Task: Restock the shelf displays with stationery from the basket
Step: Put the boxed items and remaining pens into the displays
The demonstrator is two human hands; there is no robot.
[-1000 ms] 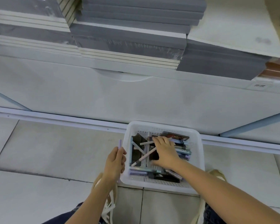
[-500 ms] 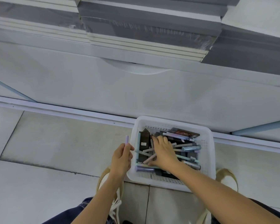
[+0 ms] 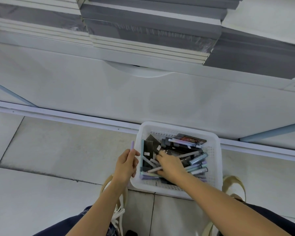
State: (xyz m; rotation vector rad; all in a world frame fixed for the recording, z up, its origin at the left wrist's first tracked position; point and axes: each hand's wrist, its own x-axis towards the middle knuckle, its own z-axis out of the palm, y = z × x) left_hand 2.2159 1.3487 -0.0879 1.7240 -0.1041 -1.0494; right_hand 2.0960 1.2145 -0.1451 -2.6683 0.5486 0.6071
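Observation:
A white plastic basket [image 3: 213, 169] stands on the floor tiles against the base of a shelf unit. It holds several pastel pens and dark packets of stationery. My left hand [image 3: 126, 165] is just outside the basket's left wall and grips a lilac pen [image 3: 132, 145] that points up. My right hand [image 3: 170, 166] reaches down into the basket among the pens, its fingers bent over a grey-beige pen [image 3: 154, 170]; whether it grips that pen is hidden by the hand.
The white shelf front [image 3: 143, 92] rises behind the basket, with stacks of grey wrapped notebooks [image 3: 152, 29] on the shelf above. My shoes [image 3: 233, 186] stand on either side of the basket on the pale floor tiles [image 3: 58, 150].
The camera has tilted down and closer. My right hand has shifted left and lower among the pens. My left hand still holds the lilac pen beside the basket.

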